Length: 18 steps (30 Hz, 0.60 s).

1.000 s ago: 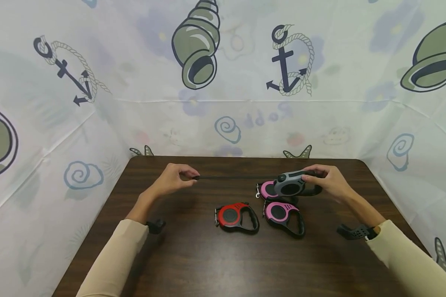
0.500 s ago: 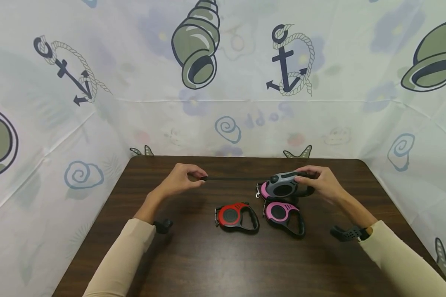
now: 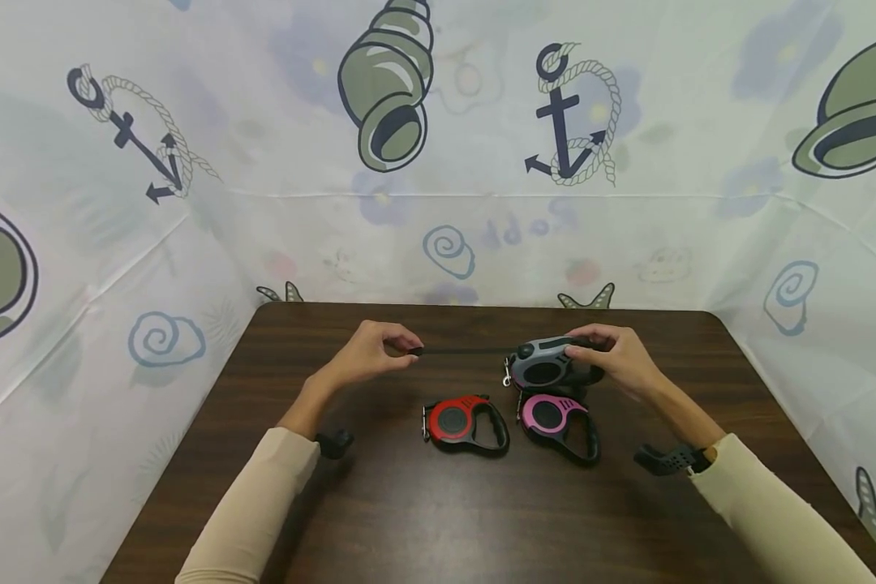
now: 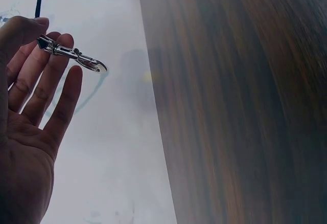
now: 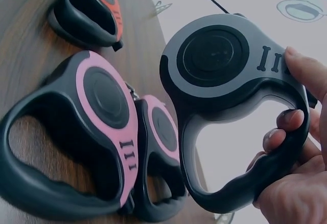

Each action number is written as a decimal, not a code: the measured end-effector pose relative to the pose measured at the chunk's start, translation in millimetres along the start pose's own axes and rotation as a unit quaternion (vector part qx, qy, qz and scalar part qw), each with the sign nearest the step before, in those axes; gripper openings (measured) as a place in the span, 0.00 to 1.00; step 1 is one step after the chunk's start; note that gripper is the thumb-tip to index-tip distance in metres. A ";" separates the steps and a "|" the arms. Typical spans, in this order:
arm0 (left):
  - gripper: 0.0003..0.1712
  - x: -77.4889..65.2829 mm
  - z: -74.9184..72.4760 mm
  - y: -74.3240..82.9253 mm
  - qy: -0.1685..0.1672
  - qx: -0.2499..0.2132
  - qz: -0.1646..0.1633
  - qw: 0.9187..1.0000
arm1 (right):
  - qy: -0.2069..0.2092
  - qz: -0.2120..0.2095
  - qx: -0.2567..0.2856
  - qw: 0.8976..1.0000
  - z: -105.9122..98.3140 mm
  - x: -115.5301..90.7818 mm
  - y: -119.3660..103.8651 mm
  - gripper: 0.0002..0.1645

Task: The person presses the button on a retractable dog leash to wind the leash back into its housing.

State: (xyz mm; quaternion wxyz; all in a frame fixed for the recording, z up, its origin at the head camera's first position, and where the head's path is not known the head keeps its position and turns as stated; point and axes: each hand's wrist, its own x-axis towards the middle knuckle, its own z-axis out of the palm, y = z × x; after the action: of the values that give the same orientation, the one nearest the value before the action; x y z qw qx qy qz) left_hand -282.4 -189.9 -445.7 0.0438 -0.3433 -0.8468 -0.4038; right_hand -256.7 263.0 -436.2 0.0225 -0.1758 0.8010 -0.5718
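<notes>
My right hand [image 3: 620, 361] grips a grey and black retractable dog leash [image 5: 214, 55] by its looped handle, fingers curled through the opening. A thin black cord [image 3: 467, 350] runs taut from its casing to my left hand [image 3: 375, 349]. There the thumb and fingers pinch the cord's end, just behind a silver snap hook [image 4: 76, 55] seen in the left wrist view. Below the grey leash lies a pink and black retractable leash [image 3: 547, 415]. A second pink leash [image 5: 164, 129] shows beside it in the right wrist view, but the grey one mostly covers it in the head view.
A red and black retractable leash [image 3: 454, 420] lies left of the nearer pink one on the dark wood table [image 3: 423, 519]. White cloth printed with anchors and shells [image 3: 292, 146] hangs around the table's back and sides.
My right hand has moved left with the grey leash, which now covers the farther pink one. My left hand has moved right, and the stretch of cord between the hands is shorter.
</notes>
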 end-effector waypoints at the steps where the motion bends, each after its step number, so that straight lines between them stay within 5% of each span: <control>1: 0.12 0.8 1.1 0.4 0.000 0.001 0.002 1.000 | 0.000 0.000 -0.001 1.000 1.6 0.8 -0.4 0.19; 18: 0.12 14.4 16.1 11.5 -0.002 -0.007 0.005 1.000 | -0.015 -0.005 0.056 0.998 31.2 12.9 -2.8 0.20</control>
State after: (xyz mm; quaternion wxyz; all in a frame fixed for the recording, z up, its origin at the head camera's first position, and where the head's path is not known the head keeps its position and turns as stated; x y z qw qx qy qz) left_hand -283.0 -165.5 -443.9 0.0417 -0.3488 -0.8423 -0.4088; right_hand -260.6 229.9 -442.3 0.0416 -0.1874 0.7663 -0.6132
